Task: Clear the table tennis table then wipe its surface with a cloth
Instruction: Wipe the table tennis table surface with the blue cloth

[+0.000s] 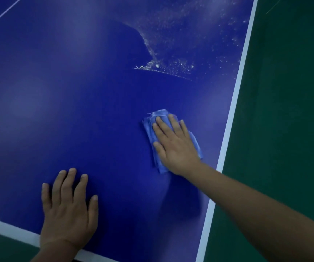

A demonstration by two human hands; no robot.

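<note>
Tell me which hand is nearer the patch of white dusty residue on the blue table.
Right. The right hand presses the cloth just below the residue; the left hand lies flat near the table's near edge.

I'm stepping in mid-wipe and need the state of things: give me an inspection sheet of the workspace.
Surface: blue table with white edge lines; near part looks clean, white dust covers the far right part.
Job's things: blue cloth, folded, flat on the table near the right edge.
Clutter: nothing seen.
Grippers: right hand presses flat on the cloth; left hand rests flat on the table near the front edge.
Cables: nothing seen.
Surroundings: green floor beside the table.
</note>
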